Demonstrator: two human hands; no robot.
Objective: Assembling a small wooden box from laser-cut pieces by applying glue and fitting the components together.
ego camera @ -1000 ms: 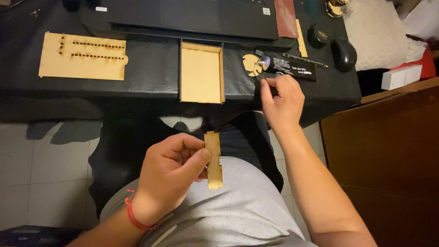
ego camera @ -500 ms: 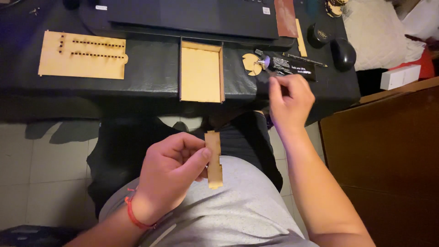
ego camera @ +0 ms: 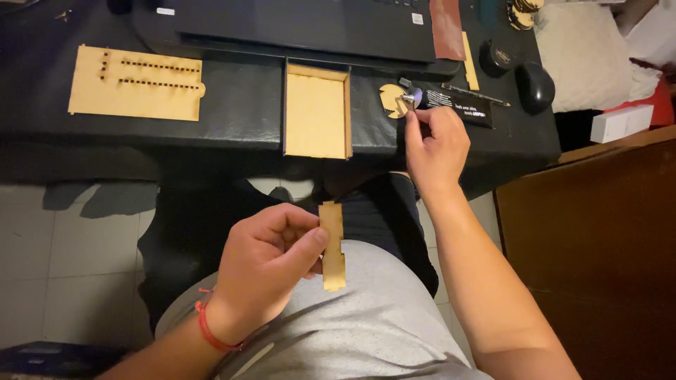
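Over my lap, my left hand (ego camera: 264,271) pinches a thin, notched wooden strip (ego camera: 332,246) between thumb and fingers and holds it upright. My right hand (ego camera: 438,144) is stretched to the front edge of the black table (ego camera: 239,112). Its thumb and forefinger are pinched at the silvery nozzle end of a black tube (ego camera: 461,112) lying there. A small round wooden piece (ego camera: 389,98) lies just left of those fingertips. An open, shallow wooden box (ego camera: 317,112) sits at the table edge between my two hands.
A flat wooden board with rows of slots (ego camera: 134,88) lies at the table's left. Behind are a dark laptop (ego camera: 303,24), a black mouse (ego camera: 535,86), a small black jar (ego camera: 496,56) and a pen (ego camera: 482,96). A white box (ego camera: 623,123) and a brown cabinet (ego camera: 598,232) stand at right.
My right hand has risen from just below the table edge to the tube's nozzle end. My left hand and the strip have stayed still.
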